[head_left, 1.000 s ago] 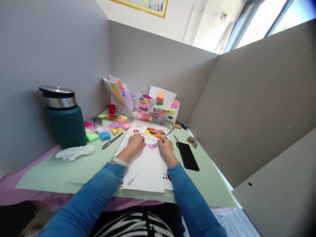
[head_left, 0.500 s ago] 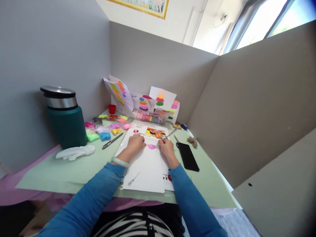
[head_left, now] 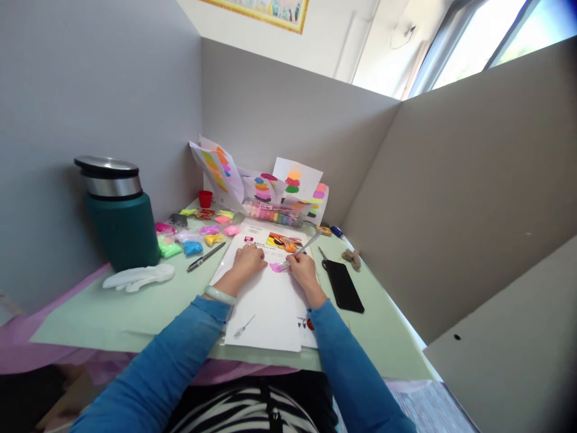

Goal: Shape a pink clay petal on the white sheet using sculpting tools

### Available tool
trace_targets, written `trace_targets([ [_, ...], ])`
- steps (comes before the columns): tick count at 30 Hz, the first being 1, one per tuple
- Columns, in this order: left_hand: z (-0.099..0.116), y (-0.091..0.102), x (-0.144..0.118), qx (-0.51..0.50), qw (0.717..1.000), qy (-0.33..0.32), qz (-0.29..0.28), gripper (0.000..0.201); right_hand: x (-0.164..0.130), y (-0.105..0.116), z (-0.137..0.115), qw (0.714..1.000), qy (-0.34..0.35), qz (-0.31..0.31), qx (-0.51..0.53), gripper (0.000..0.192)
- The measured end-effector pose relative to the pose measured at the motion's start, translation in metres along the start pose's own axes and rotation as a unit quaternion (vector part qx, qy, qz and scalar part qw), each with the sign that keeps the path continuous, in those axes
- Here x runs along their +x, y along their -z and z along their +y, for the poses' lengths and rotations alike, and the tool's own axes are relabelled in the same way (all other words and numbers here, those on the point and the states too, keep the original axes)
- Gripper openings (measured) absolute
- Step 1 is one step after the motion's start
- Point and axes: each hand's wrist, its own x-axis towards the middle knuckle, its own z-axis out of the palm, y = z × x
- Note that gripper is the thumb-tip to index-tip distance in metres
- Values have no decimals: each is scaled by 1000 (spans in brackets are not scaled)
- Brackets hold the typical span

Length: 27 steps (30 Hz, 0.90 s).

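A metal fork (head_left: pixel 312 240) is gripped in my right hand (head_left: pixel 303 270), its handle slanting up to the right. Its tines lie over the right part of a small flat pink clay patch (head_left: pixel 274 267) on a white sheet of paper (head_left: pixel 265 307). My left hand (head_left: pixel 247 260) rests on the paper to the left of the patch, fingers out and thumb side towards the pink. Nothing shows in that hand. A small grey sketch, broom-like in shape, is drawn low on the sheet.
Bags of coloured clay (head_left: pixel 193 248), a pen (head_left: pixel 205 257), a white glove (head_left: pixel 139 278) and a teal flask (head_left: pixel 121 231) are on the left. A black phone (head_left: pixel 343 285) lies right. Colour-swatch papers (head_left: pixel 220 171) and a clear case (head_left: pixel 274 214) stand behind.
The fork's handle has swung a little to the left, and its tines have shifted slightly on the pink patch. My left hand stays in place.
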Motion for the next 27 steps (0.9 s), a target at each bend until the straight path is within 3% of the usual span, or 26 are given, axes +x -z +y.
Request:
trace_targets([
  [8, 1, 2, -1, 2, 1000, 3, -5, 27, 1, 7, 5, 998, -26, 24, -42, 29],
  [16, -1, -1, -1, -7, 1000, -8, 7, 27, -2, 1, -3, 1000, 7, -11, -16, 28],
  [21, -1, -2, -1, 0, 1000, -7, 6, 26, -2, 5, 1, 999, -12, 20, -43, 29],
  [27, -2, -2, 0, 5, 1000, -15, 9, 27, -2, -2, -3, 1000, 24, -15, -13, 30],
])
